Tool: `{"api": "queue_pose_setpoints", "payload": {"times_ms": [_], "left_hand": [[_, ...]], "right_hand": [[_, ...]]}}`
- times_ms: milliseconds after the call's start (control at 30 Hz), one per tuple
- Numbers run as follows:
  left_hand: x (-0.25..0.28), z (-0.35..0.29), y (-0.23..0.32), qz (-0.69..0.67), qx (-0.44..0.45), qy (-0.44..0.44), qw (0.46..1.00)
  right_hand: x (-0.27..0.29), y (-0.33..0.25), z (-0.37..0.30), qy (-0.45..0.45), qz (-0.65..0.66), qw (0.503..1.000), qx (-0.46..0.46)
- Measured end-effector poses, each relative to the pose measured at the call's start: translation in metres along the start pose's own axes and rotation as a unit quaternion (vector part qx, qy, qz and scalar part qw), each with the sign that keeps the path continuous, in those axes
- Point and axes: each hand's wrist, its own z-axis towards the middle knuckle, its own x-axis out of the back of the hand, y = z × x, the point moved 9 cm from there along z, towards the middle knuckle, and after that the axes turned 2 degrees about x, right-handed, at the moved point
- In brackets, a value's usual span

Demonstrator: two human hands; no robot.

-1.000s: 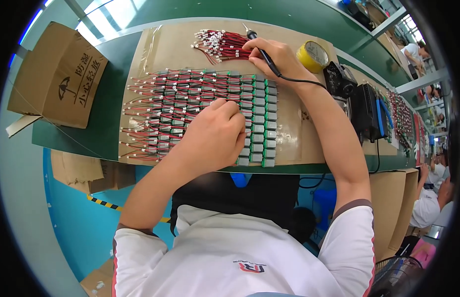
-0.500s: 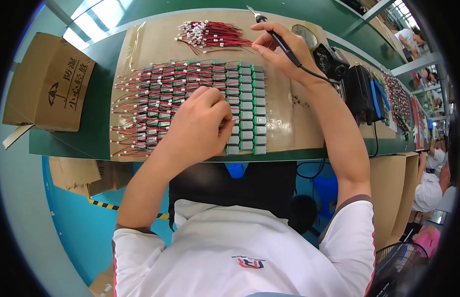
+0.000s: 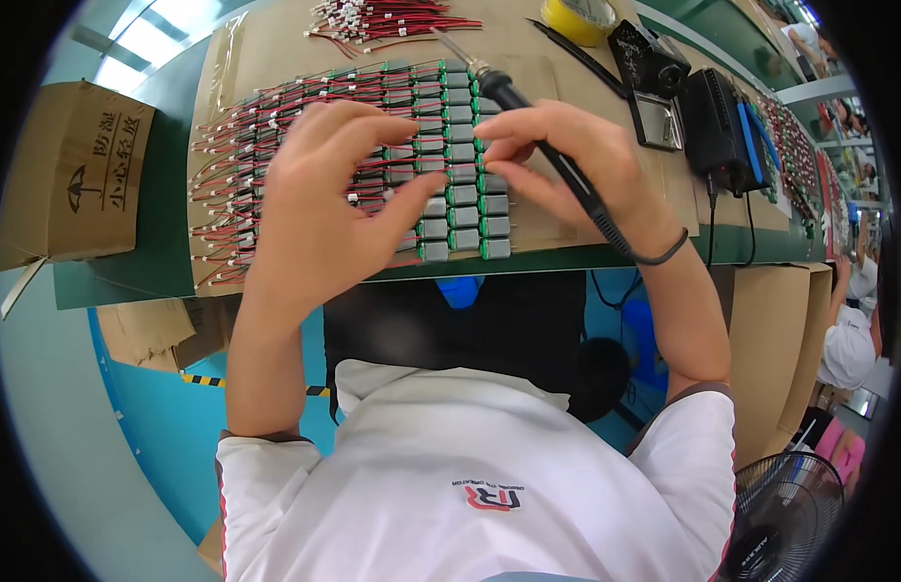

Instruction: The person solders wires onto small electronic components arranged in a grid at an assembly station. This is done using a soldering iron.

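Note:
A soldering iron (image 3: pixel 509 94) lies across my right hand (image 3: pixel 591 160), its metal tip pointing up and left. Thumb and fingers of that hand come close together over the right-hand columns of parts; whether they also pinch a wire is unclear. My left hand (image 3: pixel 324 209) hovers over the middle of the batch, thumb and index finger spread apart with nothing visible between them. Beneath both hands stand rows of small grey metal blocks with green ends (image 3: pixel 464 215). Red and black wires with white connectors (image 3: pixel 223 194) trail from the left-hand rows.
Loose red wires with white plugs (image 3: pixel 373 19) lie at the back. Right of them are a yellow round container (image 3: pixel 579 19), a black soldering stand (image 3: pixel 649 63) and a black box (image 3: pixel 712 126) with blue-handled pliers (image 3: pixel 751 145). A cardboard box (image 3: pixel 77 175) sits left; a fan (image 3: pixel 785 514) stands lower right.
My right hand has come down and left with the soldering iron, from the loose wires to the grey blocks. My left hand has moved left and spread its fingers. The view has shifted.

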Motion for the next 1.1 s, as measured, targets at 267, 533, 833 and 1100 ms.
{"api": "queue_pose_setpoints", "payload": {"times_ms": [267,533,833,1100], "left_hand": [[-0.038,-0.005,-0.004,-0.103,0.034,-0.116,0.987],[-0.037,-0.014,-0.026,-0.207,0.178,-0.078,0.959],[-0.028,-0.018,-0.028,-0.146,0.106,-0.034,0.983],[-0.032,-0.017,-0.022,-0.081,0.054,-0.031,0.995]], "right_hand": [[-0.014,0.002,-0.005,0.031,0.079,0.996,-0.013],[-0.017,0.012,-0.011,0.047,0.113,0.989,-0.081],[-0.004,0.015,-0.023,0.05,0.102,0.989,-0.096],[0.03,0.031,-0.072,0.096,0.207,0.965,-0.131]]}}
